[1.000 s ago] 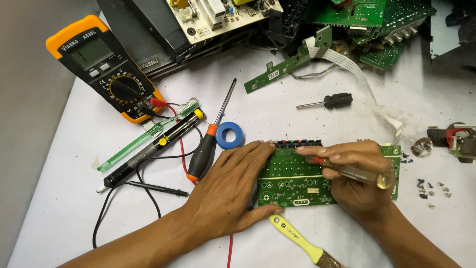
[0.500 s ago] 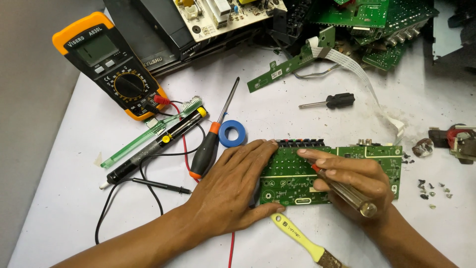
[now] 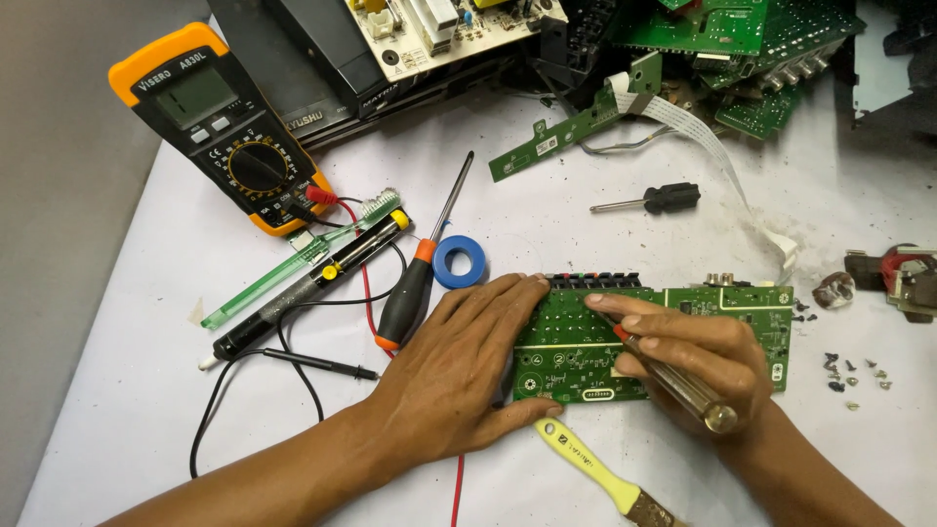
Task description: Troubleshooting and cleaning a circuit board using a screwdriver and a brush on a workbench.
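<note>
Two bare hands are seen from the head camera over a white work table (image 3: 605, 244). A flat green rectangular circuit board (image 3: 571, 337) lies on the table between them. The left hand (image 3: 459, 376) is laid flat at the board's left edge, its fingers (image 3: 508, 293) spread and pressed on the board, the thumb along the lower edge. The right hand (image 3: 688, 351) is closed around a small screwdriver with a translucent amber handle (image 3: 683, 385), which is pinched between thumb and fingers, its tip set down on the board.

Just below the board a yellow-handled brush (image 3: 595, 468) is lying. To the left are found a black-and-orange screwdriver (image 3: 415, 288), a blue roll of tape (image 3: 459, 262), a black desoldering pump (image 3: 307, 288) and an orange-cased multimeter (image 3: 229, 132). A short black screwdriver (image 3: 654, 200) rests above the board, well apart.
</note>
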